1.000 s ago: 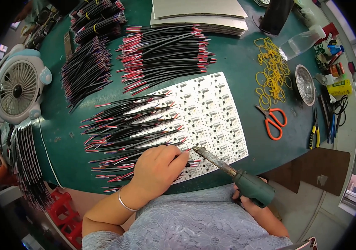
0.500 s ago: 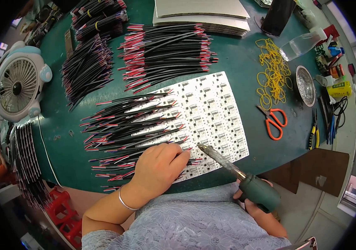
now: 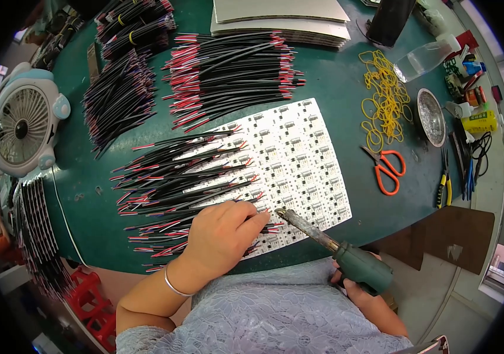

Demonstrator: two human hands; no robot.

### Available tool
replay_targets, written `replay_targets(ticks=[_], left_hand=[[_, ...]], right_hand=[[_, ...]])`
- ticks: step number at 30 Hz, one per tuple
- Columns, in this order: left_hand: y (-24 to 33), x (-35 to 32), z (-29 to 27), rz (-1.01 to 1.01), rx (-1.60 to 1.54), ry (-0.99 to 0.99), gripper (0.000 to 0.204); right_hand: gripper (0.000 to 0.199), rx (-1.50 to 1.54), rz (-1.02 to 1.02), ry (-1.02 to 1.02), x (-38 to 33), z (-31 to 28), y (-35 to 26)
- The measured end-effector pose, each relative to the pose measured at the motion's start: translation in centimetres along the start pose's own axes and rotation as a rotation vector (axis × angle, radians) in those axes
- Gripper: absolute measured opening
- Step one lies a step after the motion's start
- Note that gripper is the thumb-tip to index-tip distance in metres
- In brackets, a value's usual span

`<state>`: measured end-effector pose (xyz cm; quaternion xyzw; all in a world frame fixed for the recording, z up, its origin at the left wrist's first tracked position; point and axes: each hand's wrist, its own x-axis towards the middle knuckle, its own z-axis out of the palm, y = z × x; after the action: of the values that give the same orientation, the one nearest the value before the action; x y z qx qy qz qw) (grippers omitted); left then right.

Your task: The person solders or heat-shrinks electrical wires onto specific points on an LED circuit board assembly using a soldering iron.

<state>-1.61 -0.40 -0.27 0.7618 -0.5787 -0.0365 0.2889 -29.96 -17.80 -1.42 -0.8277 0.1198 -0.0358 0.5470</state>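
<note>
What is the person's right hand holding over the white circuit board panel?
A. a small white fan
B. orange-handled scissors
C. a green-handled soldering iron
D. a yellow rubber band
C: the right hand grips the green handle of a soldering iron, whose tip reaches the white circuit board panel beside the left hand; the orange-handled scissors lie apart on the green table.

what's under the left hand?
The left hand rests on red-and-black wires lying across the white circuit panel. The soldering iron tip meets its fingertips. Joints beneath the palm are hidden.
</note>
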Motion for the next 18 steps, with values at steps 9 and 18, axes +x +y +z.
replay_targets(ticks=[9, 18], left_hand=[[0.1, 0.0, -0.1, 0.011, 0.010, 0.003, 0.023], [0.1, 0.0, 0.1, 0.011, 0.006, 0.010, 0.023]], right_hand=[[0.047, 0.120, 0.135, 0.129, 1.2, 0.6, -1.2], [0.033, -0.290, -0.032, 0.146, 2.8, 0.7, -2.4]])
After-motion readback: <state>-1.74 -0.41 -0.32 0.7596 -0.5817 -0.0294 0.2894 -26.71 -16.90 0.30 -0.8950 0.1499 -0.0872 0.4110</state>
